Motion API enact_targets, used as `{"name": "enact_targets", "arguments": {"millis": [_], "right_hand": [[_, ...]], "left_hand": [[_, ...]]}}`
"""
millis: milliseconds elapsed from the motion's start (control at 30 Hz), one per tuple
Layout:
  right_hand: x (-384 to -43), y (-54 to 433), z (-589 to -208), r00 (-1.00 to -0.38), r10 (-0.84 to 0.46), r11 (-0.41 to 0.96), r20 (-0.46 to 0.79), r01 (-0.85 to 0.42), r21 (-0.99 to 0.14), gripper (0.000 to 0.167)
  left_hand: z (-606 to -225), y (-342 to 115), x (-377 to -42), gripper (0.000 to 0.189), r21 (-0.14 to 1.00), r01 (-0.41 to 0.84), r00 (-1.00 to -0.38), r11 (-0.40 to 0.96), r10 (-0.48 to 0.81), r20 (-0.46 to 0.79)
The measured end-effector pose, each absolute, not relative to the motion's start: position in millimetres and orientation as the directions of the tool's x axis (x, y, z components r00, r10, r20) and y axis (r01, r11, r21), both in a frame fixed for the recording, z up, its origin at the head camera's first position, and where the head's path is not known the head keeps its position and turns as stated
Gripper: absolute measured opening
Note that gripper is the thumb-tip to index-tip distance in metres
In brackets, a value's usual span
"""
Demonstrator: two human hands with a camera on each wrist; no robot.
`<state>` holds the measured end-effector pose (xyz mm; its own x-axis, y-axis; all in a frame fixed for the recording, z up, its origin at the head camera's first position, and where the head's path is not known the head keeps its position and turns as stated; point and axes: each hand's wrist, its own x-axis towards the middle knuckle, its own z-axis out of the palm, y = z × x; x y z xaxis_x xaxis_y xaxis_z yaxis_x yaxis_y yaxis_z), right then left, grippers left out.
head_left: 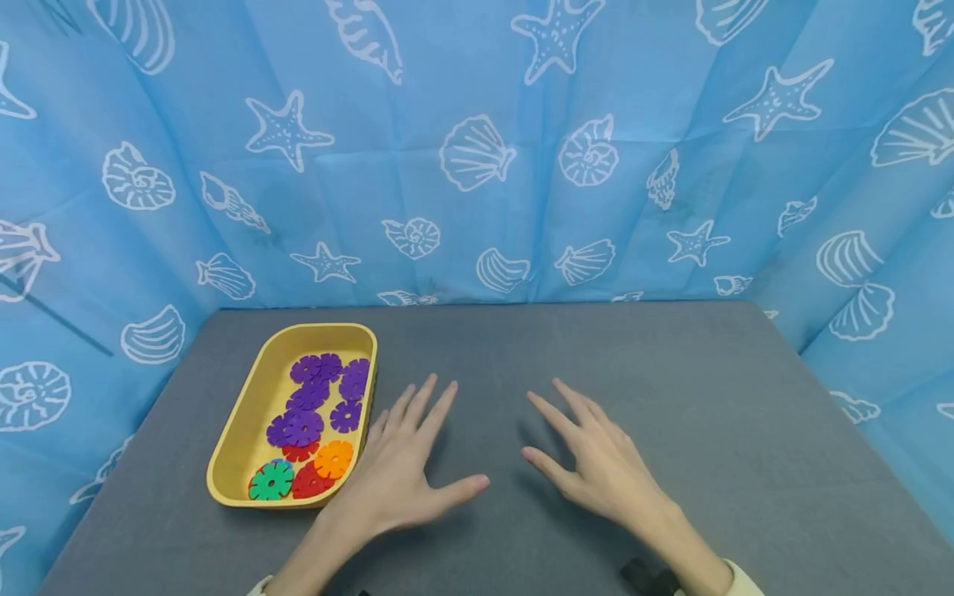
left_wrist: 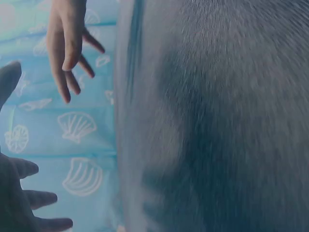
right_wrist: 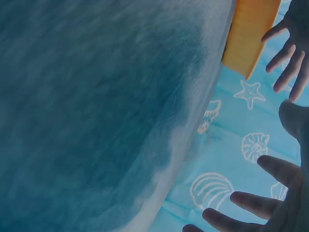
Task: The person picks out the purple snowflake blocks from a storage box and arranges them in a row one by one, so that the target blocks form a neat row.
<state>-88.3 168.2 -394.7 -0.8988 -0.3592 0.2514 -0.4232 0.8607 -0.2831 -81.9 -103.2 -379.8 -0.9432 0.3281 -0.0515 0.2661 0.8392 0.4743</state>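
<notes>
My left hand (head_left: 406, 472) hovers over the grey table with fingers spread and nothing in it, just right of a yellow tray (head_left: 237, 430). Across from it, my right hand (head_left: 599, 455) is also spread and holds nothing, its fingertips pointing forward and inward. Inside the tray lie several flat notched discs: purple discs (head_left: 304, 428) towards the back and middle, and a green disc (head_left: 272, 480), an orange disc (head_left: 333, 459) and red discs (head_left: 311, 482) at the near end. The right wrist view shows the tray's side (right_wrist: 251, 36) beyond my left hand.
The grey tabletop (head_left: 671, 372) stretches out between and beyond my hands. A blue curtain (head_left: 477, 215) with white shells and starfish hangs behind the table and along both sides. Near my right wrist is a black object (head_left: 647, 576).
</notes>
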Motion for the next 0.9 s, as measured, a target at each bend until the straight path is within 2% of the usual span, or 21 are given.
{"name": "enact_targets", "arguments": {"millis": [300,467,667,900], "right_hand": [[-92,150,-389,-0.918,-0.297,0.795,0.264,-0.391,-0.463,0.061],[-94,138,-384,-0.918,-0.294,0.756,0.266,-0.394,-0.523,0.06],[-97,123,-378,-0.903,-0.321,0.674,0.287,-0.43,-0.601,0.058],[-109,90,-370,-0.864,-0.381,0.501,0.329,-0.492,-0.711,0.053]], "left_hand": [[-366,-146,-70,0.118,0.473,0.291,-0.955,0.832,0.285,0.087],[-357,-181,-65,0.124,0.446,0.31,-0.95,0.839,0.264,0.164],[-355,-228,-63,0.132,0.413,0.202,-0.979,0.888,0.174,0.105],[-373,-270,-71,0.142,0.318,0.11,-0.994,0.942,0.107,0.025]]}}
